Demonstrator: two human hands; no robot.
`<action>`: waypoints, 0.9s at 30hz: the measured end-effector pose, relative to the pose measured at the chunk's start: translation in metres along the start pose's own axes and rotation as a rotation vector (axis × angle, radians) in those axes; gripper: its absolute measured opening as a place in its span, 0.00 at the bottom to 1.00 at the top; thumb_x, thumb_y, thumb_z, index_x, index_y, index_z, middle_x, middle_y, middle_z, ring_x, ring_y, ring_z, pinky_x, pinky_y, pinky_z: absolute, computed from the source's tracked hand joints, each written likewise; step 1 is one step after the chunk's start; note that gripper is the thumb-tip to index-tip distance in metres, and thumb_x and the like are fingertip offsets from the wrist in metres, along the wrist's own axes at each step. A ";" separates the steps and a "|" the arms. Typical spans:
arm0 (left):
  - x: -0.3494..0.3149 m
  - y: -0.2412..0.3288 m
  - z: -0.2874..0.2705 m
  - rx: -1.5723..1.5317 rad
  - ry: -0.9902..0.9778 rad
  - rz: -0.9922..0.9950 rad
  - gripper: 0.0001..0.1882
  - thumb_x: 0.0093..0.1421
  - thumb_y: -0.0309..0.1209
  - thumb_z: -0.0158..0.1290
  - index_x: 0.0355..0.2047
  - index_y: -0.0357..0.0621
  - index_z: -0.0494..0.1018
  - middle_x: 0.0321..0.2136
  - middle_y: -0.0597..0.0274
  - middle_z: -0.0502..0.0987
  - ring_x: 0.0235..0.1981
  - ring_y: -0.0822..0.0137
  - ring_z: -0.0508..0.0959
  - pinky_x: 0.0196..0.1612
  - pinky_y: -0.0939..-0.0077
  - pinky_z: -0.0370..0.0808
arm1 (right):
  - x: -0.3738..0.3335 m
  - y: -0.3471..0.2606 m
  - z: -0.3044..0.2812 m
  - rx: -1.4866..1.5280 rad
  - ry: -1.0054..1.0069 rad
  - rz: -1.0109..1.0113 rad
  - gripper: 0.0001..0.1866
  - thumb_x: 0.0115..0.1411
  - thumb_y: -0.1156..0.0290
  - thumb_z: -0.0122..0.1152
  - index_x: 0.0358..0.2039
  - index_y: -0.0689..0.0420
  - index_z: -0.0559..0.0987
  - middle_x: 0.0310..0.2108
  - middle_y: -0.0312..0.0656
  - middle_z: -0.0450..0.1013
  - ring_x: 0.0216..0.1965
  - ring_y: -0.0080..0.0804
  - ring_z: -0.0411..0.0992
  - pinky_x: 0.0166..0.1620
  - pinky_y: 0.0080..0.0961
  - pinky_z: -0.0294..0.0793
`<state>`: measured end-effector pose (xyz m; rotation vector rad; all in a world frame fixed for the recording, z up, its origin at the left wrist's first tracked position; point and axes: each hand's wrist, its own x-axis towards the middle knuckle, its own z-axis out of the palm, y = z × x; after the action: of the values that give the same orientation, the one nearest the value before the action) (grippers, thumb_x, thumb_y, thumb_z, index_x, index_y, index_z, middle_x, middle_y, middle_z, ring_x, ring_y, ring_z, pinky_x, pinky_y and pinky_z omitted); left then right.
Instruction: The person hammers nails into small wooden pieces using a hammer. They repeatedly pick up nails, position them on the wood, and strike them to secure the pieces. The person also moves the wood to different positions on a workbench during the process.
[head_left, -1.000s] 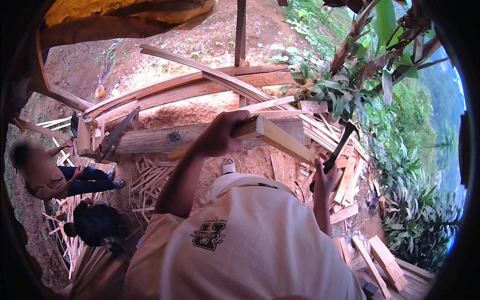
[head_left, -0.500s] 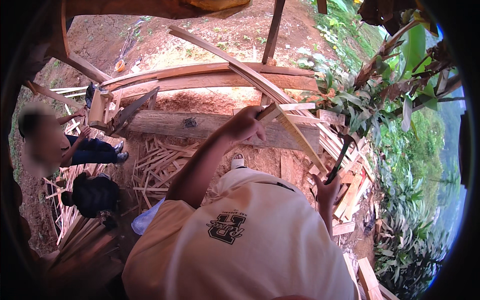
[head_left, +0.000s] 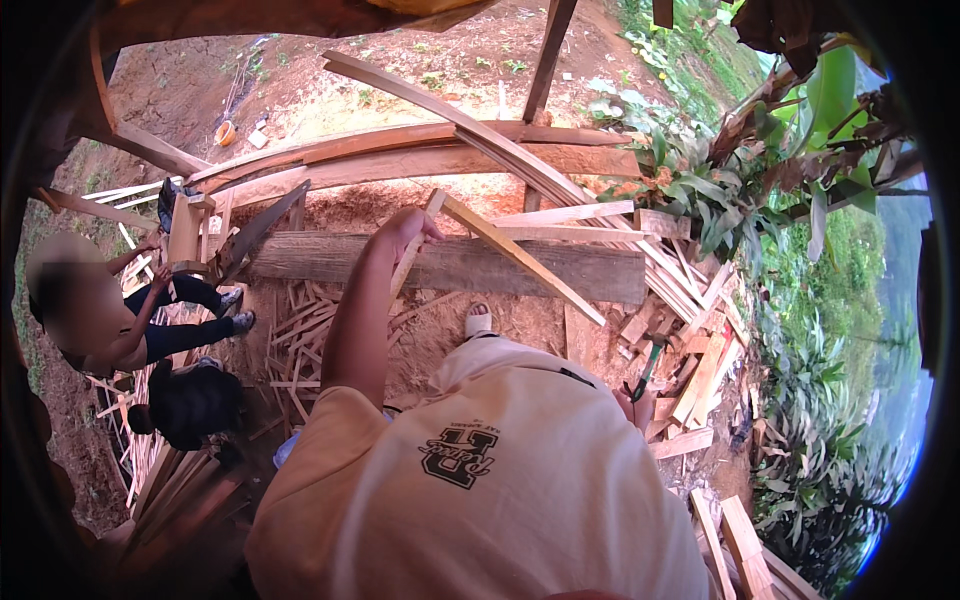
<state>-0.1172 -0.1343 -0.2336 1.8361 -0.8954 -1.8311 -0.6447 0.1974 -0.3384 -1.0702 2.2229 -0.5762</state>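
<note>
My left hand (head_left: pixel 405 228) is closed around one of two narrow wooden slats that meet at a corner. The longer, yellowish slat (head_left: pixel 525 260) of this joined piece slopes down to the right over a thick weathered plank (head_left: pixel 580 270). Low on the right, my right hand (head_left: pixel 634 407) grips a hammer (head_left: pixel 649 368) by its dark handle, with the head pointing up and away. My body partly hides the right hand's fingers. The hammer and the joined slats are well apart.
Loose slats (head_left: pixel 300 330) lie heaped left of my foot, and cut boards (head_left: pixel 700 385) at right. A handsaw (head_left: pixel 262 228) leans by the plank's left end. A person (head_left: pixel 95 310) works at far left, beside another in dark clothing (head_left: pixel 195 400). Long boards (head_left: pixel 420 160) span the back.
My left hand has carried the joined slats to the left, away from the hammer. My right hand has dropped lower and nearer my body, still holding the hammer.
</note>
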 end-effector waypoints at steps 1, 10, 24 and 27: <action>0.006 0.001 -0.010 -0.032 0.021 -0.011 0.05 0.54 0.25 0.58 0.27 0.35 0.78 0.22 0.58 0.72 0.20 0.64 0.71 0.22 0.67 0.68 | -0.005 0.005 0.005 -0.004 0.009 0.017 0.18 0.52 0.62 0.82 0.33 0.62 0.83 0.31 0.45 0.81 0.34 0.37 0.79 0.41 0.35 0.77; 0.084 0.011 -0.105 -0.216 -0.173 -0.127 0.10 0.57 0.27 0.53 0.37 0.33 0.72 0.22 0.64 0.68 0.16 0.70 0.64 0.19 0.72 0.63 | -0.068 0.077 0.050 -0.046 -0.043 0.390 0.17 0.51 0.63 0.82 0.31 0.61 0.83 0.26 0.47 0.82 0.30 0.42 0.83 0.37 0.41 0.79; 0.210 -0.005 -0.155 0.256 0.010 -0.029 0.09 0.58 0.32 0.61 0.29 0.37 0.80 0.24 0.59 0.80 0.25 0.67 0.78 0.32 0.68 0.75 | -0.177 0.060 0.042 -0.310 0.041 0.738 0.18 0.48 0.60 0.81 0.28 0.61 0.82 0.28 0.53 0.81 0.36 0.51 0.82 0.45 0.44 0.79; 0.226 -0.015 -0.131 0.202 -0.012 0.075 0.14 0.54 0.29 0.67 0.37 0.32 0.80 0.31 0.54 0.84 0.33 0.63 0.83 0.39 0.65 0.78 | -0.222 0.139 0.047 -0.423 0.093 0.717 0.19 0.49 0.59 0.80 0.28 0.61 0.82 0.29 0.53 0.80 0.33 0.50 0.82 0.43 0.43 0.79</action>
<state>0.0005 -0.2980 -0.4010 1.8817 -1.1750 -1.7638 -0.5780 0.4510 -0.3841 -0.3534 2.6524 0.1648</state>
